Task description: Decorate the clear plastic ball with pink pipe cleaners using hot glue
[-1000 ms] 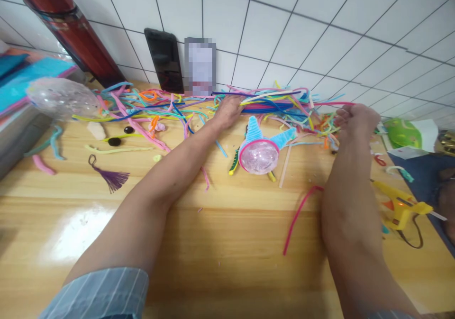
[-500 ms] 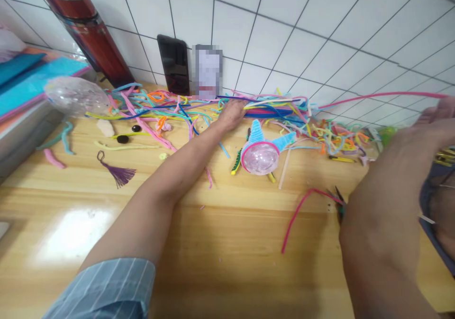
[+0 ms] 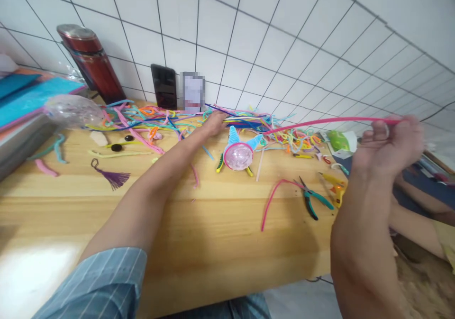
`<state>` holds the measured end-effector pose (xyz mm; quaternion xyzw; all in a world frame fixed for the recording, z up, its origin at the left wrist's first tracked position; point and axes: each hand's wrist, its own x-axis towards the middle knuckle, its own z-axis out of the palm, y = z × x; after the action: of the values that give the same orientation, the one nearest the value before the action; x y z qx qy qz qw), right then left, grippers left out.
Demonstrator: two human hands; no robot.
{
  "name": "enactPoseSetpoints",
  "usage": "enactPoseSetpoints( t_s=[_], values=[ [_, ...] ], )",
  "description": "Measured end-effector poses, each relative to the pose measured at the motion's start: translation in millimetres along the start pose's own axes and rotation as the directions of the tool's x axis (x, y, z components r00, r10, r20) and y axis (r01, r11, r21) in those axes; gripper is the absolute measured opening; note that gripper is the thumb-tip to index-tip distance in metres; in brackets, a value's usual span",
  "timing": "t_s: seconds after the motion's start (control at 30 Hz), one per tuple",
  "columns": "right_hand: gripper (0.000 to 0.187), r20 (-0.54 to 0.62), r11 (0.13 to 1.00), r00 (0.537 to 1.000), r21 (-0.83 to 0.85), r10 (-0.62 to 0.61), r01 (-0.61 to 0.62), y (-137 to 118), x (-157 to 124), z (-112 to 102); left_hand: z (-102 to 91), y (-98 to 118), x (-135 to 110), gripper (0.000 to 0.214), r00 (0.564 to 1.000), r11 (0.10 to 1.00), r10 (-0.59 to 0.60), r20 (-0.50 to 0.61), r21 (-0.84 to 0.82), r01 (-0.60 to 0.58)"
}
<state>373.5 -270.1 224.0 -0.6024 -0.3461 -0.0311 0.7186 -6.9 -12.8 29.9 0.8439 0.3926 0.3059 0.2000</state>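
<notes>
My right hand (image 3: 386, 146) is raised off the table at the right, fingers pinched on the end of a long pink pipe cleaner (image 3: 327, 122) that stretches left toward the pile. My left hand (image 3: 214, 122) reaches far across the wooden table (image 3: 213, 233) and rests on the heap of coloured pipe cleaners (image 3: 170, 117) by the tiled wall; its fingers are mostly hidden in the strands. Just right of my left forearm lies a clear pink ball with blue fuzzy ears (image 3: 239, 153).
A bent pink pipe cleaner (image 3: 272, 200), teal-handled pliers (image 3: 311, 200) and a yellow glue gun (image 3: 334, 186) lie at the right. A purple tassel (image 3: 112, 177), clear ball (image 3: 73, 110), red flask (image 3: 94, 63), dark phone (image 3: 164, 86) and stacked boxes (image 3: 21, 115) stand left and back.
My right hand has lifted away from the pile and drawn a long pink pipe cleaner out to the right. My left hand stays on the pile. The view has pulled back and tilted.
</notes>
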Motion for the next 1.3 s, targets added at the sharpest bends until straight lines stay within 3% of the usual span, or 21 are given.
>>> enactPoseSetpoints(
  t_s=[0.03, 0.1, 0.2, 0.33, 0.43, 0.53, 0.57, 0.67, 0.77, 0.83, 0.93, 1.03, 1.17, 1.3],
  values=[
    [0.011, -0.012, 0.995, 1.000, 0.102, 0.012, -0.011, -6, -10, 0, -6.9, 4, 0, 0.039, 1.000, 1.000, -0.005, 0.015, -0.011, 0.005],
    [0.014, 0.011, 0.905, 0.996, 0.417, 0.084, -0.081, -21, -30, 1, -23.4, 12, -1, 0.040, 0.999, 0.999, -0.026, 0.037, -0.033, 0.027],
    [0.017, 0.165, 0.778, 0.979, 0.598, 0.116, -0.193, -42, -58, 6, -53.4, 24, -10, 0.037, 0.997, 0.994, -0.071, 0.028, -0.084, 0.073],
    [0.021, 0.380, 0.749, 0.921, 0.583, 0.090, -0.314, -53, -88, 4, -96.0, 39, -31, 0.026, 0.985, 0.974, -0.167, -0.038, -0.159, 0.159],
    [0.027, 0.570, 0.808, 0.821, 0.467, 0.037, -0.360, -51, -110, -1, -125.1, 56, -48, 0.025, 0.958, 0.955, -0.250, -0.139, -0.195, 0.221],
    [0.031, 0.679, 0.852, 0.732, 0.349, 0.057, -0.390, -50, -135, -2, -145.1, 93, -70, 0.026, 0.948, 0.939, -0.266, -0.174, -0.270, 0.214],
    [0.033, 0.694, 0.859, 0.717, 0.324, 0.069, -0.397, -51, -143, 0, -148.0, 110, -79, 0.026, 0.957, 0.908, -0.245, -0.155, -0.382, 0.170],
    [0.036, 0.713, 0.885, 0.696, 0.268, 0.085, -0.382, -54, -166, 6, -140.6, 172, -118, 0.025, 0.998, 0.798, -0.065, 0.022, -0.599, 0.065],
    [0.036, 0.692, 0.919, 0.716, 0.220, 0.090, -0.328, -58, -186, 12, -112.1, 224, -161, 0.036, 0.965, 0.746, 0.058, 0.256, -0.653, 0.129],
    [0.035, 0.665, 0.940, 0.743, 0.196, 0.083, -0.280, -59, -197, 13, -89.5, 244, -184, 0.030, 0.940, 0.742, 0.053, 0.338, -0.643, 0.190],
    [0.034, 0.649, 0.963, 0.758, 0.156, 0.068, -0.220, -59, -212, 10, -63.5, 254, -206, 0.026, 0.914, 0.687, -0.010, 0.406, -0.662, 0.301],
    [0.040, 0.684, 0.971, 0.725, 0.112, 0.080, -0.212, -55, -225, 5, -50.3, 254, -219, 0.023, 0.888, 0.552, -0.039, 0.458, -0.732, 0.401],
    [0.050, 0.759, 0.963, 0.633, 0.027, 0.155, -0.268, -48, -243, -2, -39.8, 253, -233, 0.027, 0.870, 0.350, -0.086, 0.485, -0.803, 0.482],
    [0.046, 0.814, 0.955, 0.539, -0.060, 0.216, -0.292, -35, -260, -5, -24.9, 244, -245, 0.032, 0.828, 0.239, -0.153, 0.540, -0.792, 0.561]
  ],
)
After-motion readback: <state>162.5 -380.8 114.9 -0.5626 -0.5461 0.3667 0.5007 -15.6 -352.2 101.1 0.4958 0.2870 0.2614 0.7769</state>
